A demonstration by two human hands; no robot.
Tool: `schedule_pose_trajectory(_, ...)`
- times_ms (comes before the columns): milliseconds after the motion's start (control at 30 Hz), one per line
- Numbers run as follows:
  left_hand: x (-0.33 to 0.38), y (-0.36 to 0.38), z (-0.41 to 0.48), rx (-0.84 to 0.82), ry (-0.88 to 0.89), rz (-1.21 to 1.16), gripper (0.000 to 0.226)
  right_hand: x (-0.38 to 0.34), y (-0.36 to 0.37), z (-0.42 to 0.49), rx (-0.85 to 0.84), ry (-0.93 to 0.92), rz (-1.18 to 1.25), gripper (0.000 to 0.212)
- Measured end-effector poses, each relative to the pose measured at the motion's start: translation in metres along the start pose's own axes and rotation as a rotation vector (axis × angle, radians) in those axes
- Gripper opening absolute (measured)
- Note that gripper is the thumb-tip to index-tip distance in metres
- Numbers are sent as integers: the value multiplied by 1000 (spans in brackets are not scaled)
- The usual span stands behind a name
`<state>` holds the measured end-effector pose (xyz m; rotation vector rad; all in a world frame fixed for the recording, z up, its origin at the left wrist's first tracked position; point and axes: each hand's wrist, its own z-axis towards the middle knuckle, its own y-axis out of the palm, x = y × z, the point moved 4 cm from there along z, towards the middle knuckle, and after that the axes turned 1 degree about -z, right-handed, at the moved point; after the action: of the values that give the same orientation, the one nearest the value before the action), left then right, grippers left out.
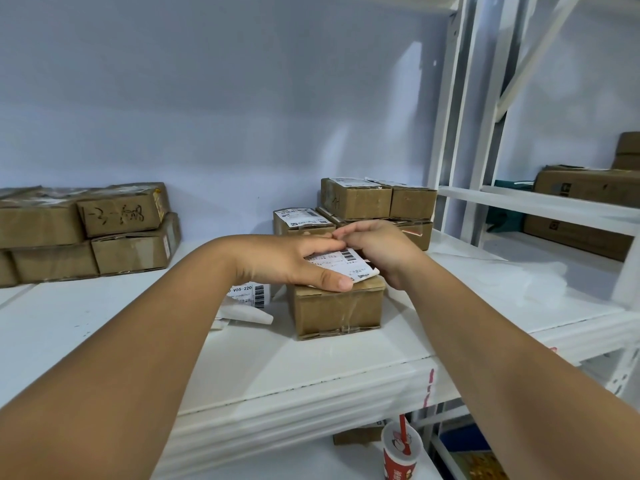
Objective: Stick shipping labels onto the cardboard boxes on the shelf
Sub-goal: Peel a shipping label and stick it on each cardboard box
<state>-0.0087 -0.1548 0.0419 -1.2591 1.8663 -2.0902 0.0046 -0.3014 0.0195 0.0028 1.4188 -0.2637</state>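
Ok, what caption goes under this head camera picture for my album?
Left hand presses a white printed shipping label onto a small brown cardboard box on a white shelf, right hand alongside.

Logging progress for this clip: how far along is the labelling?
Done: the boxes at the back right already carry labels. In hand: the left hand presses a label onto the front box while the right hand curls at its far edge. Left: the left-side stack shows no clear labels; loose labels lie beside the front box.
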Motion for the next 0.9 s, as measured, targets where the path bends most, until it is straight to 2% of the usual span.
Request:
schedule_pose_trajectory(67,-1,1,0,-19,32,-7,86,1,0,1,-7,0,-7,17)
schedule_pose_trajectory(200,1,1,-1,-101,108,-112,59,1,0,1,0,5,-31,20)
schedule_pose_trajectory(300,-1,-1,-4,-150,140,-174,48,1,0,1,19,6,-82,21)
schedule_pose_trajectory(533,-13,-10,-16,-237,197,-337,54,1,-1,1,25,0,-132,14)
schedule_pose_trajectory(600,-12,-11,-14,-179,188,-386,51,0,-1,0,20,-8,-122,13)
schedule_pose_trajectory(667,-10,-13,-8,-36,186,-402,40,-1,-1,0,17,-17,-101,12)
schedule_pose_trajectory(767,-2,-10,1,101,188,-300,23,-1,-1,0,23,-39,-141,13)
schedule_pose_trajectory(900,7,-5,5,168,191,-148,21,-2,-1,1,18,-57,-123,19)
